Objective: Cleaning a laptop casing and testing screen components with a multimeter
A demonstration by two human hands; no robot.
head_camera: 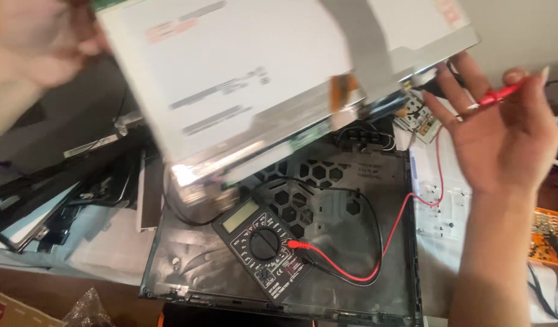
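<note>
Both hands up over a stripped laptop shell: left hand point(33, 39) grips the corner of a flat display panel point(260, 79), right hand point(503, 133) pinches a red probe point(500, 94).

Left hand is blurred but looks closed on the panel's top-left corner, holding it tilted above the black laptop base point(351, 254). Right hand has its other fingers spread, thumb and forefinger on the probe, just beside the panel's right edge. A red lead point(406, 212) runs from the probe down to the black multimeter point(264, 245) lying on the base; a black lead point(363, 206) is plugged in too. Likely step: positioning the panel for a probe check. Next move would need the panel held steady and the probe tip brought to a contact point near the small circuit board point(418, 115).
</note>
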